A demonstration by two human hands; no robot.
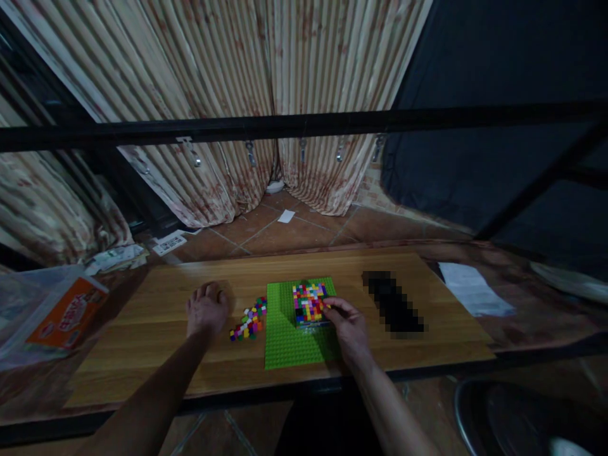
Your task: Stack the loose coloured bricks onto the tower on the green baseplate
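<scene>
A green studded baseplate (280,342) lies on the wooden table. On it stands a block (308,303) built of many small multicoloured toy bricks. My right hand (350,326) is at the block's right side, thumb and forefinger pinched on a small yellow-orange brick (327,307) close to the block; whether that brick touches it I cannot tell. Left of the baseplate, a heap of loose coloured bricks (249,322) spreads over the wood. Further left, my left hand (207,308) rests palm down on the table, its fingers stretched forward and holding nothing.
A pixelated dark object (394,303) lies on the right of the table (156,329). A black metal bar (285,125) with hooks crosses behind it, before striped curtains (213,76). To the left stands a clear plastic bin (28,297); white papers (475,288) lie at the right.
</scene>
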